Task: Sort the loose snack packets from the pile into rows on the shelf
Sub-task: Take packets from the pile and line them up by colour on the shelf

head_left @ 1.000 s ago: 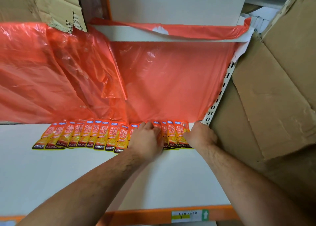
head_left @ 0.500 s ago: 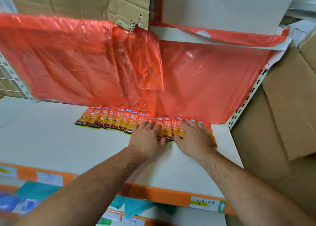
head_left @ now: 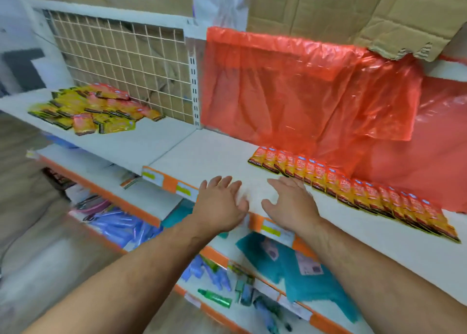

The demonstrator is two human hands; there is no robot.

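Here, the white shelf [head_left: 227, 156] runs across the whole view, made of two boards that meet at a seam near an upright post. Behind the right-hand board hangs a crumpled red plastic sheet [head_left: 290, 88], and torn brown cardboard [head_left: 353, 10] leans above it. Behind the left-hand board stands a white wire mesh panel [head_left: 121, 63].

The row of snack packets [head_left: 353, 189] lies along the back of the right board, at the foot of the red sheet. The packets are orange and yellow, overlapping like roof tiles, and the line slants from the middle of the view toward the lower right. The loose pile [head_left: 93, 108] of the same packets (some yellow, some orange, lying every which way) sits on the left board against the mesh, well apart from the row.

Below the shelf's orange edge strip [head_left: 171, 183], teal packets [head_left: 290, 265] and blue packets [head_left: 121, 227] lie on lower shelves, with a small green bottle [head_left: 214, 297] among them.

Both bare hands reach over the front of the right board, side by side and apart. The left grip [head_left: 222, 204] is released, fingers spread and straight, holding nothing; the pile lies far to its left. The right grip [head_left: 290, 202] is likewise released and carries nothing, and the row's left end sits just beside it. Whether either palm touches the board, I cannot tell.
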